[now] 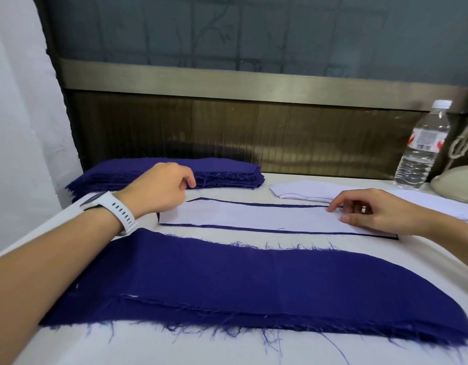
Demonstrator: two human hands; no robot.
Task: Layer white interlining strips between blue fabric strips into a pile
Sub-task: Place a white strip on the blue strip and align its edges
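Observation:
A white interlining strip (254, 217) lies flat on a blue fabric strip whose dark edges show around it (280, 205) in the middle of the table. My left hand (161, 191), wearing a white watch, has curled fingers at the strip's left end, beside a tall stack of blue fabric strips (222, 172). My right hand (372, 209) rests its fingertips on the strip's right end. A wide pile of blue strips (254, 285) with frayed edges lies nearest me. A stack of white interlining strips (306, 192) sits behind the right hand.
A clear water bottle (422, 146) stands at the back right, beside a beige rounded object (454, 185) with a cord. A dark panel wall (227, 133) closes off the far side of the white table (175, 346).

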